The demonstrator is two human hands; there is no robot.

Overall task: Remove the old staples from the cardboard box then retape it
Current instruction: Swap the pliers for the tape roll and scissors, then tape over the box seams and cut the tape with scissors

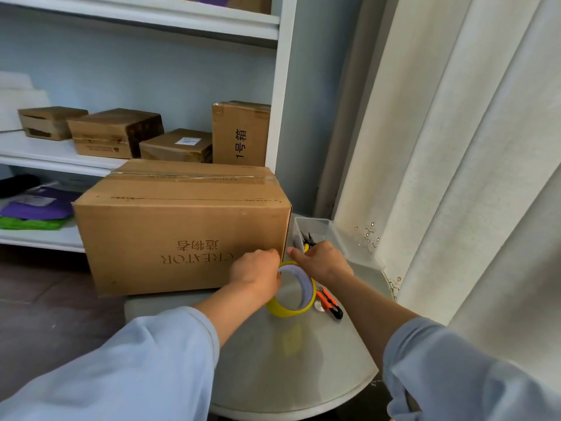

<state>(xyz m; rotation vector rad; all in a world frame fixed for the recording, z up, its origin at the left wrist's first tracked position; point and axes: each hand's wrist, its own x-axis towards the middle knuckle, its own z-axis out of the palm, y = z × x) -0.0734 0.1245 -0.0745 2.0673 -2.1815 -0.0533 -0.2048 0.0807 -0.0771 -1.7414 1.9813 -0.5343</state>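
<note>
The cardboard box sits at the centre of the frame on the far left part of a round grey table, its near face printed upside down and its lower left corner reaching past the table's edge. Clear tape runs along the top seam. Just below the box's lower right corner, both hands meet on a yellow tape roll held upright above the tabletop. The left hand has its fingers curled at the roll's upper left rim, right against the box face; whether they touch the cardboard cannot be told. The right hand grips the roll's top from the right, thumb pointing toward the box edge.

Right of the roll an orange box cutter lies flat on the table, near but apart from it. Behind the right hand a clear plastic tray stands beside the box's right side, with dark tools inside.

The table's lower centre is bare up to its curved near edge. A white curtain hangs close on the right; white shelves with smaller boxes fill the upper left.
</note>
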